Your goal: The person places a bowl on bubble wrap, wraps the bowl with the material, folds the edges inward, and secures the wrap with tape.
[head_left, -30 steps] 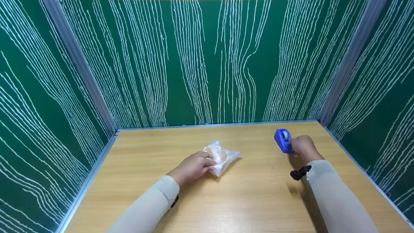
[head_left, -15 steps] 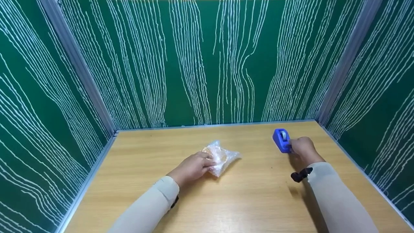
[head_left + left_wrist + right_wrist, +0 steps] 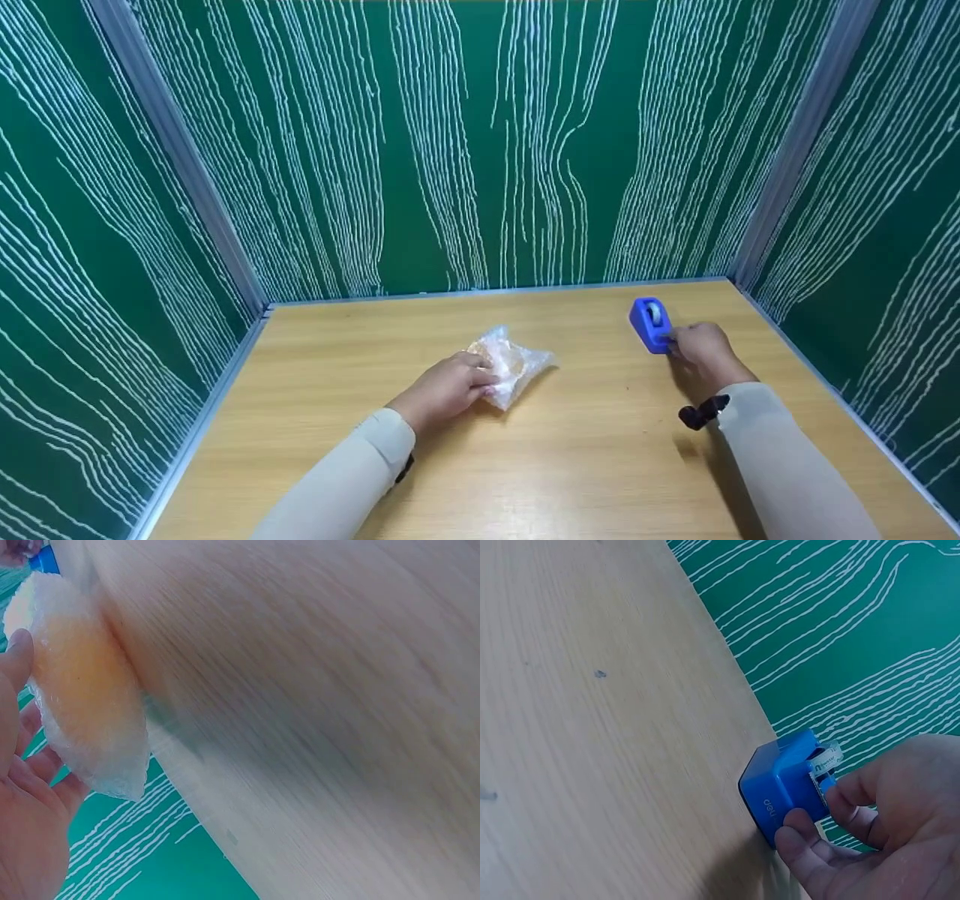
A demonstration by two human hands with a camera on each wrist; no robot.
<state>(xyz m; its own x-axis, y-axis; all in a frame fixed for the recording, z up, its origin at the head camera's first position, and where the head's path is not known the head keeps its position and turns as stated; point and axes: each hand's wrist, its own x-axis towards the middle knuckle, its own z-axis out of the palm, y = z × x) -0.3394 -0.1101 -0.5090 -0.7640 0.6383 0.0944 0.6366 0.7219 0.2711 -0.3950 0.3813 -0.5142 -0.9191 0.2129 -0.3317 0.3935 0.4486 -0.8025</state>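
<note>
A bubble-wrapped parcel [image 3: 517, 367] with something orange inside lies left of the table's middle. My left hand [image 3: 446, 386] grips its left side, and in the left wrist view thumb and fingers hold the edge of the wrap [image 3: 90, 690]. Toward the back right stands a blue tape dispenser [image 3: 643, 322] with a roll of clear tape [image 3: 654, 313] in it. My right hand [image 3: 705, 349] is at its cutter end, fingers curled in a pinch on the tape. In the right wrist view, a clear strip hangs below those fingertips [image 3: 795, 840].
The wooden table [image 3: 585, 465] is bounded by green walls [image 3: 525, 150] with white wavy lines. Grey metal posts [image 3: 795, 150] stand at the back corners. A black wrist strap device [image 3: 703, 411] sits on the right sleeve.
The right hand has shifted slightly right, away from the dispenser's cutter end. The left hand and parcel stay in place, while the head view drifts a little.
</note>
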